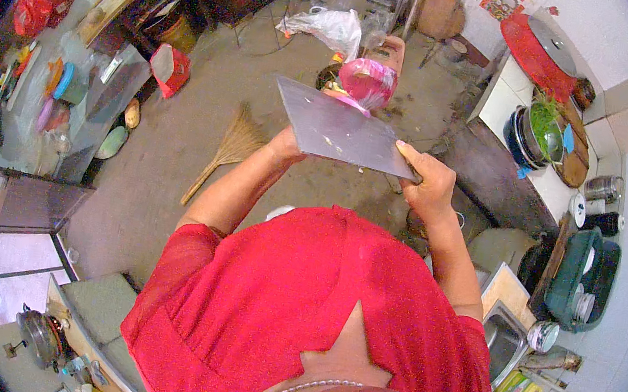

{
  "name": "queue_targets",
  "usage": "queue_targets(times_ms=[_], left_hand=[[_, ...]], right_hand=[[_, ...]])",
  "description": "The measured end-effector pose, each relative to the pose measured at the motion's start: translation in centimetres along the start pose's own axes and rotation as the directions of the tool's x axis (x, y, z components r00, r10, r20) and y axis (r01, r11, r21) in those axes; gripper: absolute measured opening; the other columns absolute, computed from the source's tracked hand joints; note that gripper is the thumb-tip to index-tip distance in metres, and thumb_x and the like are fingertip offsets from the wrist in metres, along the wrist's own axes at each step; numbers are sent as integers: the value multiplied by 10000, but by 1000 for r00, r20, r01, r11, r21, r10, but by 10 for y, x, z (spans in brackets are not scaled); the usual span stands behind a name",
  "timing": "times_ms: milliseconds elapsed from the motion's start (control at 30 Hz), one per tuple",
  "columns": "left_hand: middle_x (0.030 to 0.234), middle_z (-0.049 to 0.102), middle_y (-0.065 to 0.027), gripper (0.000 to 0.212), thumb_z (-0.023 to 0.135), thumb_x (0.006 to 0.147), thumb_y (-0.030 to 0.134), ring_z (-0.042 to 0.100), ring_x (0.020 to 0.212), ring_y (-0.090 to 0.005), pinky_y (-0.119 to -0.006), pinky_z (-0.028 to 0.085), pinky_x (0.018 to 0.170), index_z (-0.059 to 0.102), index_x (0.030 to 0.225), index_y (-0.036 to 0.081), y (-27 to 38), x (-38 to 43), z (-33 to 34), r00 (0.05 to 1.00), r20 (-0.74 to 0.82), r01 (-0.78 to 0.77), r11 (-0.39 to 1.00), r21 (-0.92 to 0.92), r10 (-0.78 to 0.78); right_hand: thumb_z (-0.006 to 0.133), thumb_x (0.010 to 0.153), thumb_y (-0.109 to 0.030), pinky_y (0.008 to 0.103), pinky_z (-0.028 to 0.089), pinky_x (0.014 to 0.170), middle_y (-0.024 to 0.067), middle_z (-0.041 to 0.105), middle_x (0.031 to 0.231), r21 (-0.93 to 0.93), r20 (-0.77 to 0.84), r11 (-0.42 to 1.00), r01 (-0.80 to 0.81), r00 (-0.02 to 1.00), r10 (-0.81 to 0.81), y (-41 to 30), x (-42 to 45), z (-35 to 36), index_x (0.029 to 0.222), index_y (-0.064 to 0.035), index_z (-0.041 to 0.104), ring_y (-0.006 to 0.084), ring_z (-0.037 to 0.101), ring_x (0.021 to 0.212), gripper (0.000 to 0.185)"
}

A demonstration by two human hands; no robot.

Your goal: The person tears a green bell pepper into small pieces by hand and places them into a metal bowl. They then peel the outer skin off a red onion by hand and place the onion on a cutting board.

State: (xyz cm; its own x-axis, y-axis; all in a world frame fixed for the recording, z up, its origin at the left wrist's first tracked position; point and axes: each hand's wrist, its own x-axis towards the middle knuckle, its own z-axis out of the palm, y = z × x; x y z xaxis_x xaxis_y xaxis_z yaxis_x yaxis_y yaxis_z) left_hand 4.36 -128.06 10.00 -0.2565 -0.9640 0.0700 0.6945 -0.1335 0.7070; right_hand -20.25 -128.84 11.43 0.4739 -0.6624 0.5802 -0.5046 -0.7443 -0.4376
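A flat grey board (346,132) with a few small scraps on its face is held tilted in front of the red shirt. My right hand (430,178) grips its right corner, thumb on the upper face. At the left edge, my left hand (288,144) holds the board; its fingers are hidden behind it. Just beyond the board's far edge stands a container lined with a pink plastic bag (368,81), with scraps at its near side. Whether the board touches the bag cannot be told.
A straw hand broom (231,146) lies on the floor at left. Past the pink bag are a white plastic bag (336,29) and a pink plastic basin (392,52). A tiled counter (547,188) with pots and greens runs along the right; a cluttered table (81,135) stands at left.
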Motion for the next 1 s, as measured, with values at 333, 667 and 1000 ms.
queue_targets(times_ms=[333,667,1000], left_hand=[[941,598,-50,350,662,727,108,561,866,-144,-302,462,785,538,1047,37,3,89,-74,991,16,-110,740,663,134],[959,609,-105,243,572,816,184,577,887,-190,-334,473,820,563,1020,53,49,163,-100,974,53,-178,602,779,220],[1016,570,-77,417,691,692,115,553,911,-169,-296,460,782,507,1059,44,89,183,-137,997,67,-18,772,635,-32]], right_hand=[[647,583,-77,333,477,571,113,602,739,-39,41,991,-131,990,132,50,46,34,1049,-161,611,267,591,643,475],[654,589,-107,355,480,591,114,603,746,-55,15,982,-183,983,184,69,124,71,1068,-166,603,278,594,652,485],[640,615,-115,352,499,658,107,635,895,-37,-32,985,-169,985,168,95,152,114,1024,-162,628,270,622,766,412]])
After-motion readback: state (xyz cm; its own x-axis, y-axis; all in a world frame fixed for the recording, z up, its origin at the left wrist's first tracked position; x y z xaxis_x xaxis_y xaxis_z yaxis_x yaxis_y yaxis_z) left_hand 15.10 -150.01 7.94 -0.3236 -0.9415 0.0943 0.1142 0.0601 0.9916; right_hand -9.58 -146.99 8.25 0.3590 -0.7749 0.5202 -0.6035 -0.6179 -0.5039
